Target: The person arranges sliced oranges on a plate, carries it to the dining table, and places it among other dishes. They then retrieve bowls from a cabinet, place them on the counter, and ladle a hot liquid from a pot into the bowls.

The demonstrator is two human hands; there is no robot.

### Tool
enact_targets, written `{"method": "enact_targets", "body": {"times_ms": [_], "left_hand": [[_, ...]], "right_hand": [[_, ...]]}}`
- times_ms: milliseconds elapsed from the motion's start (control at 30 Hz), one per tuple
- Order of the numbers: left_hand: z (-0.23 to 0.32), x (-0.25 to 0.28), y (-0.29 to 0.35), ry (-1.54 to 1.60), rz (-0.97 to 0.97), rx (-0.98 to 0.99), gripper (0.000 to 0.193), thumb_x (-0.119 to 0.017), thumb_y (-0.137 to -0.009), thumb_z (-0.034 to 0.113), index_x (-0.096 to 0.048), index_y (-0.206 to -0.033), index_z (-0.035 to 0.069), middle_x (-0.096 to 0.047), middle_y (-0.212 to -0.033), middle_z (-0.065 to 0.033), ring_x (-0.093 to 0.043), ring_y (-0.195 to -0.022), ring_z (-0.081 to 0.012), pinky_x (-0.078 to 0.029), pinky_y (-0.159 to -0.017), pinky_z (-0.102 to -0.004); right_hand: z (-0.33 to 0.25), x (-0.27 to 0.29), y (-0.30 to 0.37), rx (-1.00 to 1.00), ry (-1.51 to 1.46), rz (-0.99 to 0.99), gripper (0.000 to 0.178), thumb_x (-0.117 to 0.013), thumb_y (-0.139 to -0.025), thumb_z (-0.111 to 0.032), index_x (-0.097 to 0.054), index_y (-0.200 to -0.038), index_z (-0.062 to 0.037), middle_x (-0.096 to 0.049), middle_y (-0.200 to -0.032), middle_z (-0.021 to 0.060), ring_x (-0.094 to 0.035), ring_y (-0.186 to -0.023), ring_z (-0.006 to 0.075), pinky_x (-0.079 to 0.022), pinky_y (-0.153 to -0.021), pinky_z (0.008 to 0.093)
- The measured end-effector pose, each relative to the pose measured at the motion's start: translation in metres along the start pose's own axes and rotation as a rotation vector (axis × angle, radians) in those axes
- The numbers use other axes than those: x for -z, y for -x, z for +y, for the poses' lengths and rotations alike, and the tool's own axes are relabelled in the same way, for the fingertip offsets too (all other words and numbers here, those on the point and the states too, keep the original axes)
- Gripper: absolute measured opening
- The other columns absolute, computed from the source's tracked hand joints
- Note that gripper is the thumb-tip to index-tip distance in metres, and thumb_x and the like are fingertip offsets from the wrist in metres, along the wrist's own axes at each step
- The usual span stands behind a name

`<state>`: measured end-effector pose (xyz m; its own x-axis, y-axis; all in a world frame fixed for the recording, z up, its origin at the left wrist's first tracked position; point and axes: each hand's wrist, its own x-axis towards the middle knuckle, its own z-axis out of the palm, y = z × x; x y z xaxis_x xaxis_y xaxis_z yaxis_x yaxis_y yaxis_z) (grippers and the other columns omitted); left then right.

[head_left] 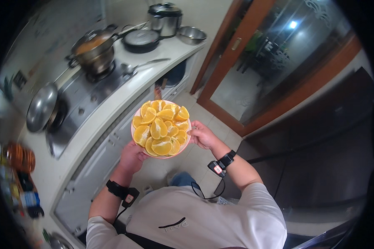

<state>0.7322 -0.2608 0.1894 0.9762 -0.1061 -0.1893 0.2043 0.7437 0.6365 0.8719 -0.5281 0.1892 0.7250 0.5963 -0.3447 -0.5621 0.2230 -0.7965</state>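
A round plate (133, 133) with a pinkish rim is heaped with orange wedges (158, 128), their cut faces showing. I hold it up in front of me, over the floor beside the counter. My left hand (133, 157) grips the plate's lower left edge, its fingers partly hidden under it. At the right edge, my right hand (200, 135) pinches the rim, with the thumb near the top side. The plate looks roughly level, and the wedges stay inside the rim.
Along the left, a white counter (124, 97) carries a gas stove (81, 110) with a steamer pot (93, 50). Farther back are a lidded pan (141, 39), a pressure cooker (165, 20) and a metal bowl (191, 35). A wood-framed glass door (220, 83) stands at the far right, a dark cabinet-like surface (311, 153) nearer.
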Motion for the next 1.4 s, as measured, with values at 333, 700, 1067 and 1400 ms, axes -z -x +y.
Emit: {"method": "enact_targets", "body": {"times_ms": [333, 700, 1067, 1400], "left_hand": [[-0.045, -0.117, -0.452, -0.070, -0.042, 0.167, 0.040, -0.043, -0.080, -0.003, -0.052, -0.119, -0.004, -0.061, -0.116, -0.0147, -0.064, -0.099, -0.0255, -0.055, -0.085, -0.0379], [-0.031, -0.175, -0.829, -0.020, 0.070, 0.104, 0.034, -0.044, -0.079, -0.004, -0.055, -0.111, -0.002, -0.064, -0.100, -0.0104, -0.065, -0.076, -0.0182, -0.054, -0.068, -0.0272], [0.015, -0.184, -1.090, -0.119, 0.146, 0.099, 0.038, -0.044, -0.081, -0.006, -0.049, -0.119, -0.006, -0.062, -0.106, -0.0148, -0.067, -0.084, -0.0224, -0.057, -0.069, -0.0290], [-0.064, -0.230, -1.166, 0.068, 0.163, 0.032, 0.043, -0.043, -0.077, -0.009, -0.048, -0.120, -0.009, -0.060, -0.111, -0.0194, -0.067, -0.090, -0.0273, -0.058, -0.079, -0.0348]], "right_hand": [[-0.261, 0.353, -0.166, -0.032, 0.202, 0.326, 0.030, -0.050, -0.097, -0.034, -0.048, -0.107, -0.0064, -0.063, -0.095, 0.0107, -0.065, -0.080, 0.0209, -0.055, -0.067, 0.0307], [-0.576, 0.548, -0.495, 0.443, 1.606, 0.423, 0.035, -0.052, -0.093, -0.035, -0.059, -0.085, -0.0020, -0.063, -0.083, 0.0131, -0.061, -0.080, 0.0291, -0.047, -0.072, 0.0401], [-0.734, 0.645, -0.730, 0.129, 2.424, 0.258, 0.037, -0.049, -0.092, -0.040, -0.065, -0.096, -0.0067, -0.067, -0.091, 0.0116, -0.061, -0.095, 0.0276, -0.039, -0.089, 0.0389], [-0.719, 0.752, -0.732, 0.616, 2.488, 0.249, 0.026, -0.057, -0.087, -0.032, -0.058, -0.078, -0.0081, -0.064, -0.075, 0.0079, -0.061, -0.077, 0.0239, -0.041, -0.080, 0.0351]]}}
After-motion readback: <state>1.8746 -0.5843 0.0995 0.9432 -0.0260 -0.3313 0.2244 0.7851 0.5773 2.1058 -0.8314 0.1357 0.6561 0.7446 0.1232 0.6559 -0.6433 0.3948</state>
